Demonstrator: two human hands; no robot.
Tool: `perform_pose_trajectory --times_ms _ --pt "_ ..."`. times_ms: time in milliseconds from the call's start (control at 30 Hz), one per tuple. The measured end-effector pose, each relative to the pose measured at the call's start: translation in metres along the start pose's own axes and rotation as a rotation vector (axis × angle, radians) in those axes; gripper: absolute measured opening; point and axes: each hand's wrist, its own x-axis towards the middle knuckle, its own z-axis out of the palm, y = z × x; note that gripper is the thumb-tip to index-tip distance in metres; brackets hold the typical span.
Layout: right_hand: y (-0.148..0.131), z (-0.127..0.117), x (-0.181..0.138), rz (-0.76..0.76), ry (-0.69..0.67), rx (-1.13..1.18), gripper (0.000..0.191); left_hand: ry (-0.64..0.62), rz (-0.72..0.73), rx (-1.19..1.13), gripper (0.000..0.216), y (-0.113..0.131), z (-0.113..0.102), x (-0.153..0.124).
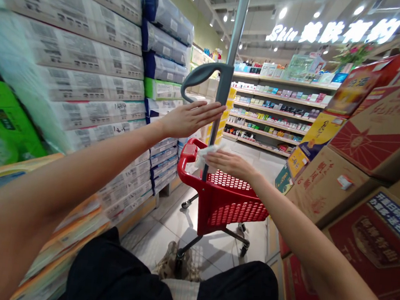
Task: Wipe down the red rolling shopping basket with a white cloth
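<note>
Bright shop light surrounds us.
We see lit ceiling lamps (pixel 283 12), a glaring sign (pixel 333 31), soft shadows across the floor (pixel 211 249), and stretched, blurred edges.

Two hands (pixel 194 119), one red cart (pixel 228 208), one pole (pixel 239 22), one gray handle (pixel 224 84); one cloth (pixel 207 154)

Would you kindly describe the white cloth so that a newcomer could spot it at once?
Find the red cart, then the grey pole rising by its handlebar. Low on that pole, at the right hand, is the white cloth: crumpled and pale, unlike the smooth handlebar.
</note>
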Motion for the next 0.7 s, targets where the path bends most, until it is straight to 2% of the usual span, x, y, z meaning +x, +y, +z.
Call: perform_pose_trajectory --times_ms 100,167,233,300,433,500,533,600,633,700 --pt "0.023 -0.035 0.017 0.117 0.133 -0.059 0.066 0.025 0.014 -0.002 0.077 -0.001 0.003 0.000" --pt "0.028 -0.040 0.023 0.157 0.184 -0.068 0.068 0.053 0.027 0.000 0.076 -0.002 0.005 0.000" --pt "0.021 -0.026 0.021 0.172 0.197 -0.058 0.067 0.058 0.026 -0.002 0.075 -0.002 0.006 0.000" --pt "0.005 0.003 0.011 0.160 0.169 -0.054 0.065 0.038 0.017 -0.011 0.076 -0.001 0.006 0.001" --pt "-0.032 0.061 -0.015 0.028 0.009 -0.055 0.055 0.011 0.005 -0.042 0.079 -0.001 0.005 0.001" --pt "-0.035 0.068 -0.021 -0.047 -0.032 -0.043 0.053 0.020 0.007 -0.059 0.078 -0.001 0.005 0.001" --pt "-0.031 0.064 -0.020 -0.073 -0.034 -0.035 0.054 0.025 0.008 -0.066 0.077 -0.001 0.005 0.001" --pt "-0.013 0.039 -0.012 -0.081 0.001 -0.019 0.060 0.036 0.009 -0.076 0.076 -0.001 0.006 0.001" --pt "-0.001 0.022 -0.005 -0.051 0.026 -0.015 0.064 0.043 0.012 -0.079 0.074 -0.002 0.007 0.001" --pt "0.023 -0.011 0.009 0.086 0.160 -0.028 0.066 0.064 0.022 -0.085 0.072 -0.003 0.008 0.001"
